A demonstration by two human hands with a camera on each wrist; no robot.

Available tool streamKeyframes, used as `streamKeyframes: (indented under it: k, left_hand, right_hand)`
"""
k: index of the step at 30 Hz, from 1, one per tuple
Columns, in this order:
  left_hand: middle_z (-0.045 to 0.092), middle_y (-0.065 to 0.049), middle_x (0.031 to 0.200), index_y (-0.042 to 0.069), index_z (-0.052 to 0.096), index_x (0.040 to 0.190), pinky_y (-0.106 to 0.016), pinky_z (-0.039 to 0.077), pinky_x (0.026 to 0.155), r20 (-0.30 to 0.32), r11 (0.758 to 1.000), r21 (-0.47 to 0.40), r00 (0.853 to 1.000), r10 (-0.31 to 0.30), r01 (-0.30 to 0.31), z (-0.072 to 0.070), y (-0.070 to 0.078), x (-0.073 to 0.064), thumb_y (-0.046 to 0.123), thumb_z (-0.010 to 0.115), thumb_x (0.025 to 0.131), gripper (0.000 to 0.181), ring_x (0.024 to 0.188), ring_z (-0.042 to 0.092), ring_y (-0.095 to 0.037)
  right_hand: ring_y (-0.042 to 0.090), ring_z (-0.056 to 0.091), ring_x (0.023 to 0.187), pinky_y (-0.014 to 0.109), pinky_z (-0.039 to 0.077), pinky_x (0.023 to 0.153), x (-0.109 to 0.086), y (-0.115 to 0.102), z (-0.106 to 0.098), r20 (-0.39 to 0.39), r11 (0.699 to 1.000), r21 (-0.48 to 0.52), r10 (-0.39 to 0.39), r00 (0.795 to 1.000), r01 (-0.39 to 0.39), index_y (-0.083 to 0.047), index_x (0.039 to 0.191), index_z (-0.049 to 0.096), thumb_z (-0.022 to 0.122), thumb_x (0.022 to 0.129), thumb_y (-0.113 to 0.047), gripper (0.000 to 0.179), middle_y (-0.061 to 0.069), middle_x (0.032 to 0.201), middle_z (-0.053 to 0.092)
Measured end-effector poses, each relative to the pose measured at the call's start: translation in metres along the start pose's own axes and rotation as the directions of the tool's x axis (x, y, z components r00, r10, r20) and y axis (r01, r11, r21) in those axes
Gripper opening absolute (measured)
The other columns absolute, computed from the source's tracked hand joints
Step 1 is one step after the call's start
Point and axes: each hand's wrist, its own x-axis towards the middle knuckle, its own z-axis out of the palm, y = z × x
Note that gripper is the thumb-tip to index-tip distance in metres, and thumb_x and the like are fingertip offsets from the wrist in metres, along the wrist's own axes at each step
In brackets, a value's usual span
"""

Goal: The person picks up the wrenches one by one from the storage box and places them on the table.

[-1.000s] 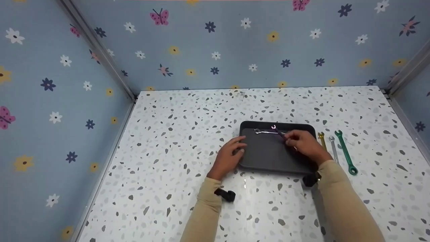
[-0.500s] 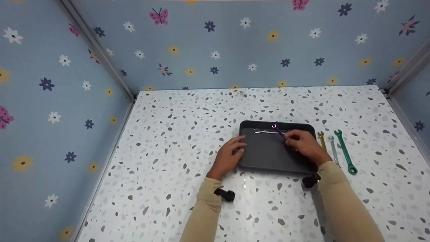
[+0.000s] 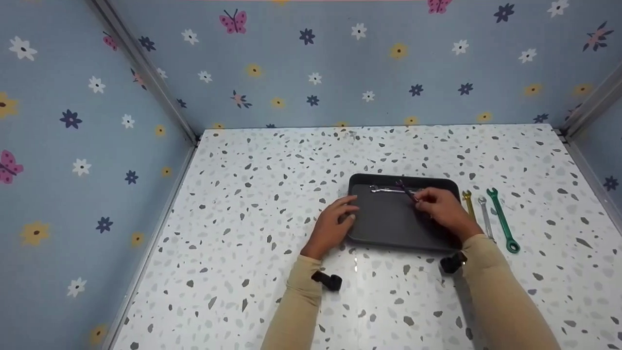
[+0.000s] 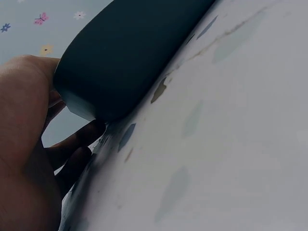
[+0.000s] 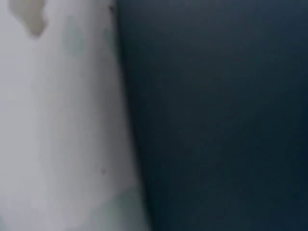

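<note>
A dark grey tray (image 3: 381,221) lies on the speckled table, with a silver wrench (image 3: 385,189) along its far side. Over the tray, my right hand (image 3: 444,209) pinches a small purple wrench (image 3: 406,189); its open end points away and to the left, and its lower part is hidden by the fingers. Spread, lightly bent fingers of my left hand (image 3: 331,226) rest at the tray's left rim. In the left wrist view, fingertips (image 4: 96,129) touch the base of the tray's outer wall (image 4: 110,62). The right wrist view has only the dark tray side (image 5: 216,120) and tabletop.
Right of the tray, a gold wrench (image 3: 469,203), a silver wrench (image 3: 486,216) and a longer green ratchet wrench (image 3: 503,221) lie side by side. Flower-patterned panels (image 3: 311,63) stand behind the table (image 3: 243,218) and at its sides.
The head view has shifted slightly. The purple wrench stays pinched over the tray with only a slight change in tilt, and the left hand keeps its place at the rim.
</note>
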Motion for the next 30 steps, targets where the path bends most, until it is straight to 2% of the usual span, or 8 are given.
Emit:
streamKeyframes:
  k: [5, 12, 20, 23, 30]
  left_hand:
    - [0.052, 0.005, 0.148, 0.008, 0.071, 0.123, -0.031, 0.031, 0.117, -0.013, 1.000, 0.008, 1.000, 0.005, -0.005, 0.001, -0.001, 0.000, 0.014, 0.062, 0.099, 0.026, 0.140, 0.040, -0.010]
    - [0.048, 0.007, 0.151, 0.008, 0.072, 0.121, -0.032, 0.032, 0.116, -0.019, 0.999, 0.021, 0.999, 0.050, -0.050, 0.000, -0.002, 0.000, 0.012, 0.064, 0.098, 0.025, 0.139, 0.042, -0.012]
    - [0.050, 0.006, 0.150, 0.009, 0.071, 0.121, -0.033, 0.031, 0.117, -0.017, 0.998, 0.034, 0.998, 0.059, -0.058, 0.000, -0.002, 0.003, 0.013, 0.063, 0.098, 0.025, 0.140, 0.041, -0.013]
    - [0.050, 0.008, 0.150, 0.008, 0.071, 0.122, -0.033, 0.033, 0.116, -0.014, 0.999, 0.028, 0.999, 0.047, -0.047, -0.001, -0.002, 0.002, 0.013, 0.062, 0.099, 0.025, 0.140, 0.041, -0.012]
    - [0.051, 0.002, 0.150, 0.008, 0.071, 0.123, -0.031, 0.030, 0.117, 0.002, 1.000, 0.024, 1.000, 0.005, -0.005, 0.001, -0.004, 0.003, 0.014, 0.062, 0.099, 0.026, 0.140, 0.040, -0.010]
  right_hand:
    - [0.016, 0.056, 0.069, 0.026, 0.049, 0.058, 0.000, 0.000, 0.000, -0.006, 1.000, -0.002, -0.002, 1.000, 0.002, 0.001, 0.109, 0.068, 0.066, 0.090, -0.002, 0.019, 0.016, 0.105, 0.064]
    - [0.018, 0.058, 0.076, 0.025, 0.050, 0.063, 0.001, 0.000, 0.001, -0.010, 1.000, -0.015, -0.001, 1.000, 0.000, 0.001, 0.108, 0.069, 0.067, 0.089, -0.003, 0.019, 0.017, 0.111, 0.065]
    - [0.016, 0.056, 0.067, 0.026, 0.049, 0.056, 0.002, -0.003, -0.001, -0.027, 0.999, 0.019, 0.050, 0.998, -0.049, 0.000, 0.109, 0.070, 0.067, 0.089, -0.003, 0.021, 0.013, 0.100, 0.064]
    - [0.015, 0.056, 0.066, 0.025, 0.048, 0.055, 0.004, -0.005, 0.000, -0.028, 0.998, 0.034, 0.056, 0.998, -0.055, 0.001, 0.110, 0.070, 0.067, 0.089, -0.004, 0.022, 0.013, 0.096, 0.064]
    - [0.015, 0.056, 0.066, 0.025, 0.048, 0.055, 0.003, -0.013, 0.002, -0.051, 0.994, 0.058, 0.093, 0.994, -0.091, 0.004, 0.111, 0.069, 0.065, 0.089, -0.004, 0.023, 0.011, 0.091, 0.064]
